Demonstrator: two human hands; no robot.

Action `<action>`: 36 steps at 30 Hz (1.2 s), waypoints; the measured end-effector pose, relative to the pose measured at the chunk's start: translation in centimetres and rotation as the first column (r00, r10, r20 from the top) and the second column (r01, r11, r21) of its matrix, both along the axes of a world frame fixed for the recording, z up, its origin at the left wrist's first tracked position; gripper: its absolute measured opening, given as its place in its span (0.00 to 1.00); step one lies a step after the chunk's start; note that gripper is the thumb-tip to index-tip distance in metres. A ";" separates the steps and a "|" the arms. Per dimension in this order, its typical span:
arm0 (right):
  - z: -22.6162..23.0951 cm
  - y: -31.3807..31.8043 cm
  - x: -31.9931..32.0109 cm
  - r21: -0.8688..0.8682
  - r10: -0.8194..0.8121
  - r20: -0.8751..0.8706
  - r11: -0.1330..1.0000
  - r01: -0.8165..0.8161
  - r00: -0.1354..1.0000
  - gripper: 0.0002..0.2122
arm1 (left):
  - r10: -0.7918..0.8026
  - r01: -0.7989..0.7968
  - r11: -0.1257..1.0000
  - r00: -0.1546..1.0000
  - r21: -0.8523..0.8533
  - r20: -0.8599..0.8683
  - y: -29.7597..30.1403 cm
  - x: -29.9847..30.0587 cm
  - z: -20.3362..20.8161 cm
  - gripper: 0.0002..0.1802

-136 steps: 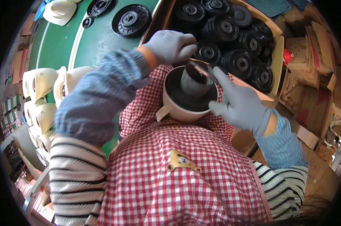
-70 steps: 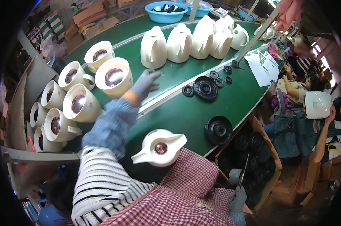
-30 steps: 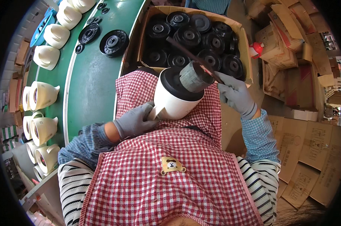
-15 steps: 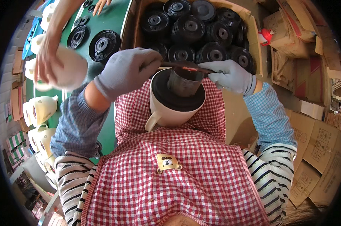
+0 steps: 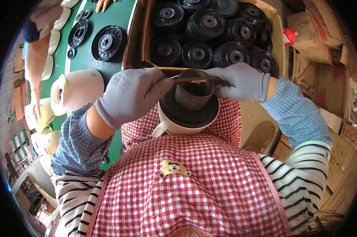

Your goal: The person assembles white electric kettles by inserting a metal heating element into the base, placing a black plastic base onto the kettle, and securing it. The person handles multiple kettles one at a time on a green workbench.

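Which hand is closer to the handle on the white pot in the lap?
Left. The left hand is apart from the handle, just above it in the picture. The right hand is farther, off to the right past the dark grey cylinder.

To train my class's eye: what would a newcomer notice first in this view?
Probably the left hand and right hand, grey-gloved, gripping a dark bar across a grey cylinder on a white vessel at the lap. Beyond, a cardboard box holds stacked black discs. Lower down, a bear-shaped patch sits on the checked apron.
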State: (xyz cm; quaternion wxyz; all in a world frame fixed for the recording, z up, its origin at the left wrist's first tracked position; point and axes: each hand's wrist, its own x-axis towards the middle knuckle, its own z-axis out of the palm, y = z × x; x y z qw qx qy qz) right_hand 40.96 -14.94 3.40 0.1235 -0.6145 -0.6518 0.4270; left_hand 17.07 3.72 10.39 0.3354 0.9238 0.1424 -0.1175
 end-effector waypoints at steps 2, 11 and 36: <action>1.2 0.1 0.0 -0.087 0.051 0.039 0.995 -0.047 0.998 0.26 | 0.024 -0.024 0.999 1.000 -0.038 0.000 0.5 0.4 -0.8 0.15; 3.8 -2.1 -3.5 -0.309 -0.355 -0.340 0.917 0.253 0.871 0.19 | 0.066 -0.059 0.985 0.997 -0.161 0.041 3.7 2.9 -6.6 0.22; -7.1 -7.0 -9.5 -0.217 -0.846 -0.481 0.368 0.904 0.228 0.14 | -0.037 0.025 0.999 0.877 0.032 0.478 0.4 -11.7 -4.3 0.16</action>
